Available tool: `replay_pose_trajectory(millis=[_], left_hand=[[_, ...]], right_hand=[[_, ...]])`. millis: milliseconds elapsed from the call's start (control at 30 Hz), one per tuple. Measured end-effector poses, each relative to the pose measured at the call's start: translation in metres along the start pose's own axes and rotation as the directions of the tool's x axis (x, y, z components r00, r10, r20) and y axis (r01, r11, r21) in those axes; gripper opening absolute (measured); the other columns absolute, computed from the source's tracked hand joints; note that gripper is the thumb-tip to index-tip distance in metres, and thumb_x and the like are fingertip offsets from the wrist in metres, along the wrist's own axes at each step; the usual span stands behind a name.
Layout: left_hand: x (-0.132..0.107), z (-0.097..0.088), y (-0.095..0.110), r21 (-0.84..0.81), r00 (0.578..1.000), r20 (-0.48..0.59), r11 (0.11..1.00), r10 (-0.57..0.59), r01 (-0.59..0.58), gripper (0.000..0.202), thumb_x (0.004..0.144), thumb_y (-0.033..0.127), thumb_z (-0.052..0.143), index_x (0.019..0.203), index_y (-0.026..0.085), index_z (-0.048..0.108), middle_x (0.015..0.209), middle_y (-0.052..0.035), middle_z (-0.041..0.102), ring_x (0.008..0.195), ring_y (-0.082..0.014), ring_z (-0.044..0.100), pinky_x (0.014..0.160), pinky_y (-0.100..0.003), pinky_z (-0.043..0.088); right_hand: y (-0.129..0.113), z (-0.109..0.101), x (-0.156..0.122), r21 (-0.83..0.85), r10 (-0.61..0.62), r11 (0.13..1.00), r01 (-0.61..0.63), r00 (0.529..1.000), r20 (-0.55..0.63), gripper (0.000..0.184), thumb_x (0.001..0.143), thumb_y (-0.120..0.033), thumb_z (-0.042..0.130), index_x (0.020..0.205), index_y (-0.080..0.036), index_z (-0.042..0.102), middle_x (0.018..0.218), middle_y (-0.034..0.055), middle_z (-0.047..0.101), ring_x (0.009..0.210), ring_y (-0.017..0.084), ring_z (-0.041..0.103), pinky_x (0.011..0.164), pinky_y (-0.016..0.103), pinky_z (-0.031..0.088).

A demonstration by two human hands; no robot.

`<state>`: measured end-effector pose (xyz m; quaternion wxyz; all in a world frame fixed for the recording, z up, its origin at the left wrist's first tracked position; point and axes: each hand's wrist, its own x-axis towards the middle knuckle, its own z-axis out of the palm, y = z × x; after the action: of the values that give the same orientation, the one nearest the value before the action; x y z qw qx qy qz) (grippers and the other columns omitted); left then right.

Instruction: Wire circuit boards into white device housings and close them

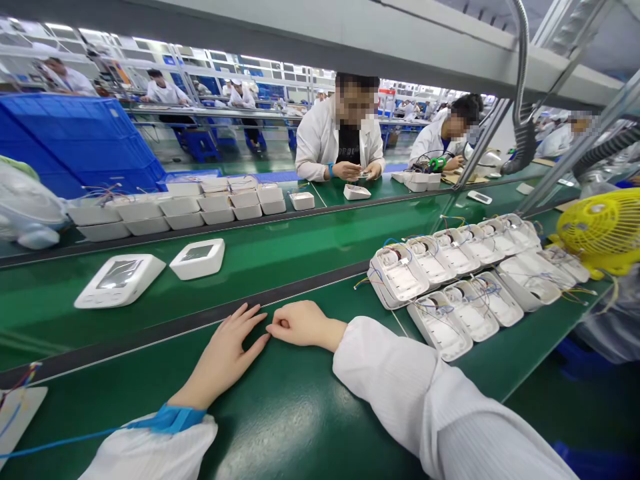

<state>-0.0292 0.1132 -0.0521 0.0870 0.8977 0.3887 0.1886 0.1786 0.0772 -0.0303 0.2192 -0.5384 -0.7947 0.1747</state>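
The desk (285,400) is flanked by one belt (280,247), two screened devices (197,259) being set on its left stretch; beside it, the left grip (223,360) is spread wide, the right grip (303,323) curled narrow.

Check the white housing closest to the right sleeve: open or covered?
Open. The white housing beside the right sleeve shows its recessed inside, with wires at its far end and no cover over it.

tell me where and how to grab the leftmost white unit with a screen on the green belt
The leftmost white unit is probably best pinched by its opposite side walls, the left hand coming from above on the near side. It lies screen up with nothing on top, and its right wall looks thick enough to grip.
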Motion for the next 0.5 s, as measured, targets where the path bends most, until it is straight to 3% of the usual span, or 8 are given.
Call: replay_pose_trajectory(millis=[500], left_hand=[[-0.0006, -0.0007, 0.0013, 0.005, 1.0, 0.023, 1.0, -0.008, 0.008, 0.061, 0.089, 0.061, 0.044, 0.126, 0.018, 0.063, 0.141, -0.0129, 0.056, 0.141, -0.0349, 0.039, 0.113, -0.055, 0.037]], right_hand=[[-0.0005, -0.0017, 0.0, -0.009, -0.008, 1.0, 0.008, 1.0, 0.0, 0.023, 0.093, -0.038, 0.058, 0.082, -0.021, 0.067, 0.075, -0.003, 0.066, 0.07, 0.013, 0.056, 0.059, 0.024, 0.028]])
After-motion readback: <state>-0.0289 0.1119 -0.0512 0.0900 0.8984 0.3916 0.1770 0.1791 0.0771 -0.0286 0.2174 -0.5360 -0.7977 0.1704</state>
